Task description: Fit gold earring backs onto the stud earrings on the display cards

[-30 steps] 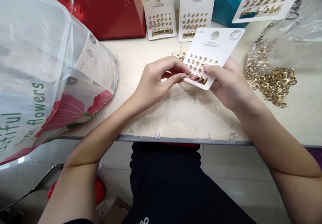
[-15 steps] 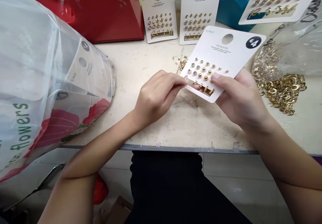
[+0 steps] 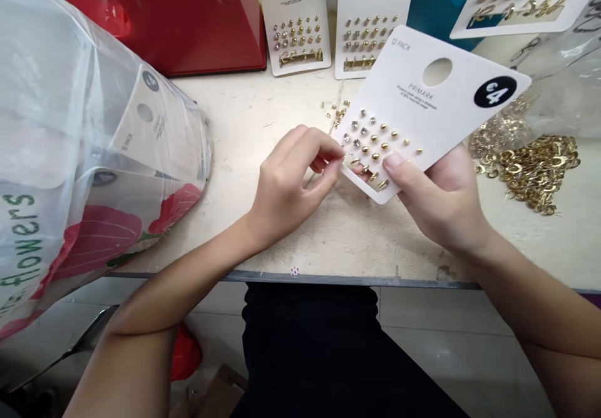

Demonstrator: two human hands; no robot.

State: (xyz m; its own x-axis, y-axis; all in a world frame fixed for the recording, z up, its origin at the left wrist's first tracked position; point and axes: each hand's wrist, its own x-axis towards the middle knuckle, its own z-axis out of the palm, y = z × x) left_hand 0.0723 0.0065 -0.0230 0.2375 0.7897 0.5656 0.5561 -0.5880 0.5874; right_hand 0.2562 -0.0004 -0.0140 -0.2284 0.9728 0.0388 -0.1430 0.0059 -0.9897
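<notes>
My right hand [image 3: 446, 199] grips a white earring card [image 3: 464, 92], thumb on its front and the other fingers behind. Rows of clear-stone and gold studs sit on the card, with small gold hoops across the cut-out slot near its lower edge. The card is tilted, its lower left corner toward my left hand [image 3: 295, 180]. That hand's thumb and index fingertips come together at the card's left edge, by the slot's end; whatever is between them is too small to make out. Tiny gold pieces [image 3: 340, 114] lie on the table just behind the card.
A pile of gold hoops [image 3: 539, 174] spills beside a clear plastic bag [image 3: 554, 86] on the right. Filled earring cards [image 3: 298, 11] stand at the back near a red tape dispenser [image 3: 188, 24]. A large plastic bag [image 3: 84, 124] holding cards fills the left, above the table's front edge [image 3: 347, 278].
The card has risen closer to me and turned somewhat clockwise. My left thumb has moved down off the slot, and its fingers have curled more, beside the card's edge.
</notes>
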